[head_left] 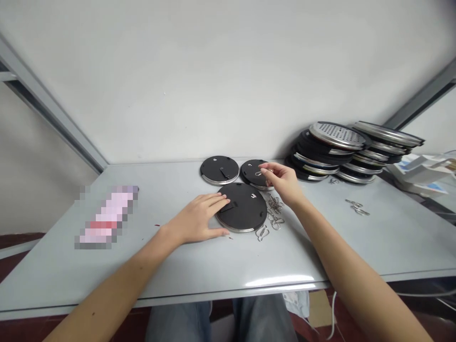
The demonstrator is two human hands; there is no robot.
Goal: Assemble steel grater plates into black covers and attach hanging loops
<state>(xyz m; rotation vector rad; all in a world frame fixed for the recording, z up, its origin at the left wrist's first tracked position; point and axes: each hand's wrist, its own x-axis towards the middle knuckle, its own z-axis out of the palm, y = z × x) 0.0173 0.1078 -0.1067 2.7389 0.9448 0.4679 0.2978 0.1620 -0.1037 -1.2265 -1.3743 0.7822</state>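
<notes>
My left hand [201, 217] lies over the left side of a round black disc [244, 209] with a silver rim, its fingers stretched out and the thumb apart at the front edge. The disc rests flat on the table and has a small hole and a slim black raised piece. My right hand [283, 180] pinches a small metal snap hook [259, 173] between thumb and fingertips, above a second black disc [249, 167]. A third black disc [219, 167] lies behind to the left. Several loose metal snap hooks [275, 204] lie beside the nearest disc.
Tall stacks of similar discs [317, 152] stand at the back right, one topped by a perforated metal plate [338, 133]. More hooks [357, 207] lie on the grey table [171, 280] at right. White boxes [420, 173] are beyond. A pixelated pink object [110, 216] lies left.
</notes>
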